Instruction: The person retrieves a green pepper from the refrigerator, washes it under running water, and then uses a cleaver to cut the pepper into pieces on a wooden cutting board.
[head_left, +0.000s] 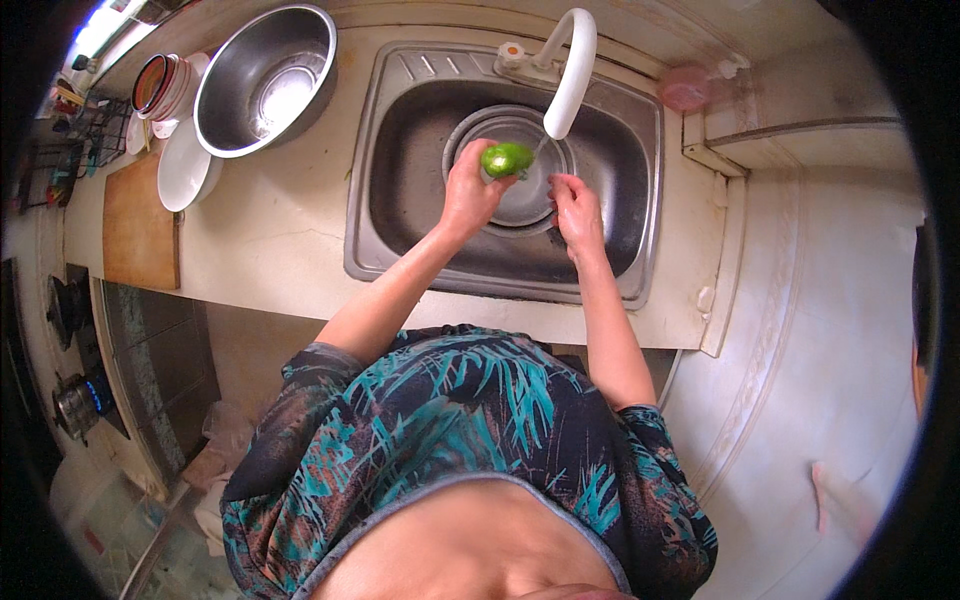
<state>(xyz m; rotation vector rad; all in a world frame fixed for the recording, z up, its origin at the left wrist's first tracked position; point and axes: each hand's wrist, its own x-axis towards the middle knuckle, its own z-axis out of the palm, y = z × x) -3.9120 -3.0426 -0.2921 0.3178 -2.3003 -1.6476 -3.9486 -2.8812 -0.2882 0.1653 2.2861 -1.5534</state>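
My left hand (472, 187) grips a glossy green pepper (506, 160) over the sink, under the spout of the white curved faucet (576, 67). A thin stream of water falls beside the pepper's right end. To the right of the stream, my right hand (577, 210) hangs with its fingers loosely curled and a little apart. I see nothing in it, though its palm side is partly hidden. Below both hands a round basin (525, 208) sits in the stainless steel sink (409, 187). It seems to hold water.
Left of the sink, a large metal bowl (292, 82) leans beside a white bowl (187, 169) and a stack of bowls (169, 90). A wooden cutting board (139, 225) lies farther left, near a lit gas stove (82, 397). A pink dish (684, 88) sits at the back right corner.
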